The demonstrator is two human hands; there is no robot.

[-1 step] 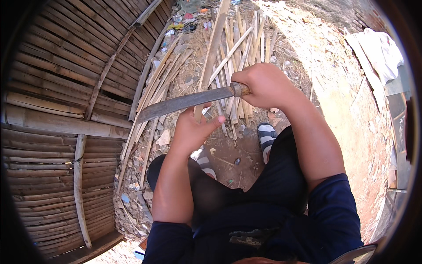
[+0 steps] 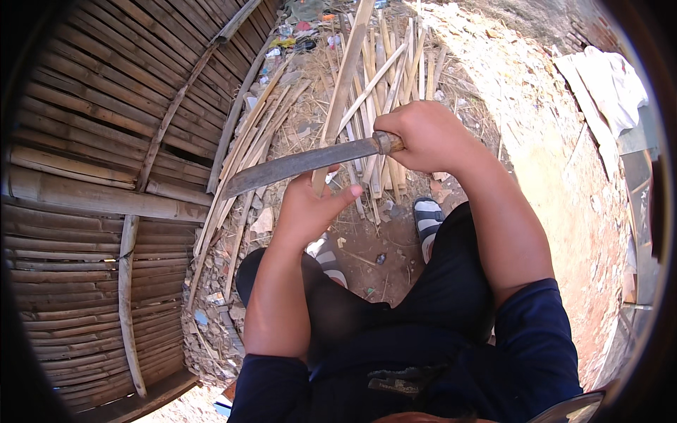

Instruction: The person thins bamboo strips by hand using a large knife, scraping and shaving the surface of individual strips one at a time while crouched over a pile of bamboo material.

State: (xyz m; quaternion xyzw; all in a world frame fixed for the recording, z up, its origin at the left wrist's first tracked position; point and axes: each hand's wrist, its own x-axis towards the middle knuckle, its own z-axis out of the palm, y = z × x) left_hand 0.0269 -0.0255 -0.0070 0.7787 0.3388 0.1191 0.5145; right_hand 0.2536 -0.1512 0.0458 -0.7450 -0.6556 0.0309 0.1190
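My right hand (image 2: 431, 138) is wrapped round the wooden handle of a machete (image 2: 303, 164). Its long dark blade points left and lies across a bamboo strip (image 2: 347, 77), over my left hand (image 2: 307, 210). That strip slants up and away to the far edge of the view, its near end between the thumb and fingers of my left hand. The left thumb sticks out to the right, while the blade hides part of the fingers. Whether the edge touches the strip cannot be made out.
Beyond my hands lies a pile of split strips (image 2: 395, 77), with more strips (image 2: 264, 123) along a bamboo-slat wall (image 2: 92, 190) on the left. My sandalled feet stand on littered ground. White cloth (image 2: 610, 84) hangs at the far right.
The machete has shifted very slightly to the right with my right hand. My left hand and the strip look almost still.
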